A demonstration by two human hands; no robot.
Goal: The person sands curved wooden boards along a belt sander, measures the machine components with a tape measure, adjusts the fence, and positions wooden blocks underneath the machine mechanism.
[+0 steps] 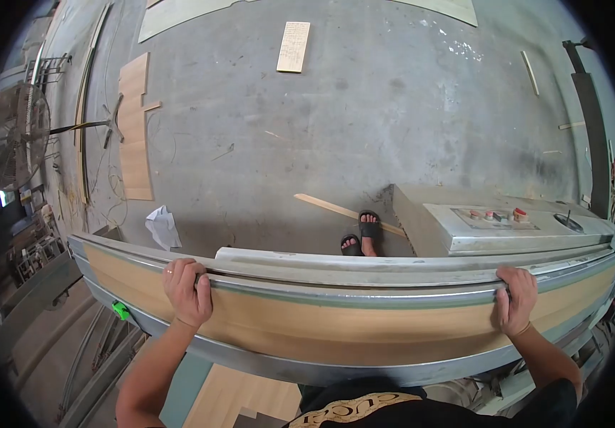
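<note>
A long wood-coloured board (350,324) stretches across the view in front of my body, along a grey metal machine bed (286,365). A shiny greenish-silver strip runs along its far edge. Near the left end, my left hand (188,292) is closed over that far edge, a ring on one finger. Towards the right end my right hand (517,299) grips the same edge, its fingers curled over and the thumb on the near side. Most of the fingertips are hidden. Just beyond the hands lies a metal rail (364,262).
At right stands a machine cabinet (421,214) with a red-button control panel (496,217). A fan (18,135), a cut panel (134,135) and a white cloth (162,227) are at left. A wooden strip (329,205) lies by my sandalled feet (369,225); a written-on board (294,47) lies further off.
</note>
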